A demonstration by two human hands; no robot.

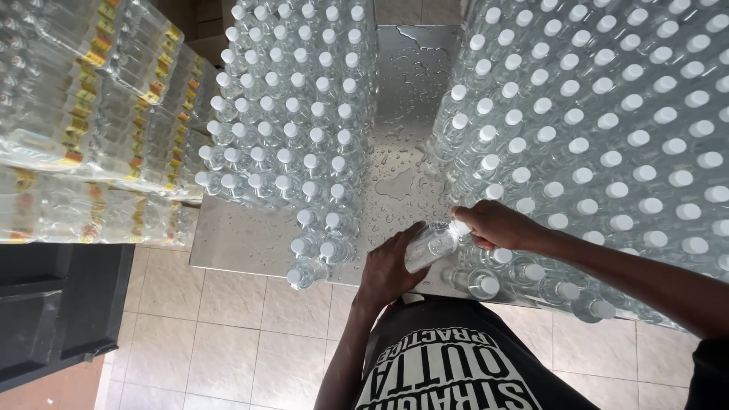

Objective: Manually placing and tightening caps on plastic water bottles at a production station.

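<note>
Left hand (pixel 387 269): wraps the bottom of a clear bottle (pixel 431 244).
Right hand (pixel 497 225): pinches its white cap (pixel 460 227).
Bottle: tilted, between both hands.
Done: wrapped packs (pixel 91 129) far left.
Left: many loose bottles (pixel 607 137) on the wet table (pixel 402 152).

I've got one head cam only, looking steeply down from above, close over the wet metal bench (pixel 402 114), its near edge and the tiled floor (pixel 228 334).

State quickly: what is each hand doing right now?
Left hand: closed around the clear bottle.
Right hand: closed on that bottle's white cap.
</note>
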